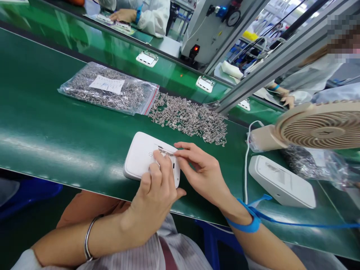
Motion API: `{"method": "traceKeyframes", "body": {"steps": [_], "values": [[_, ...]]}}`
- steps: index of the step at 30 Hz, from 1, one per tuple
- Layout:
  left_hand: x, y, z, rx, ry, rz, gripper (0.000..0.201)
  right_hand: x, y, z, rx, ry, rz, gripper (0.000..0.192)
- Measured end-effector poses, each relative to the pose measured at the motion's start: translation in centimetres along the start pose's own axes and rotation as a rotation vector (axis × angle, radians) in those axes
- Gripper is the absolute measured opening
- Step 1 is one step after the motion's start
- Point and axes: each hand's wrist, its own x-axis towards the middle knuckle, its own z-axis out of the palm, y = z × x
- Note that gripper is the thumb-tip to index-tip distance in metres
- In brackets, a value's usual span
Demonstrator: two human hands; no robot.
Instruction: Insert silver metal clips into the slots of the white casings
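Observation:
A white plastic housing (139, 155) lies on the green table near its front edge. My left hand (154, 195) rests on the housing's right end, fingers pressing down on it. My right hand (201, 170) pinches a small metal clip (165, 151) against the housing's top edge. A silver bangle is on my left wrist and a blue strap (247, 221) circles my right wrist.
A loose pile of metal clips (188, 118) lies beyond the housing, beside a clear bag of clips (109, 88). A second white housing (281, 182) and a beige fan (317, 125) sit at right. White parts (147, 58) ride the far conveyor. Co-workers' hands are opposite.

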Motion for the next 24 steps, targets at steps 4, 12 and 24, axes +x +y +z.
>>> {"method": "traceKeyframes", "body": {"steps": [4,12,24], "values": [[0.1,0.0,0.1,-0.036,0.025,-0.032,0.063,-0.4,-0.1,0.1,-0.055,-0.009,-0.085,0.02],[0.1,0.0,0.2,-0.053,0.063,-0.03,0.048,-1.1,-0.5,-0.1,-0.367,-0.082,-0.222,0.022],[-0.5,-0.5,-0.6,-0.034,-0.014,0.047,0.051,0.9,0.8,0.5,0.14,0.133,0.311,0.014]]}}
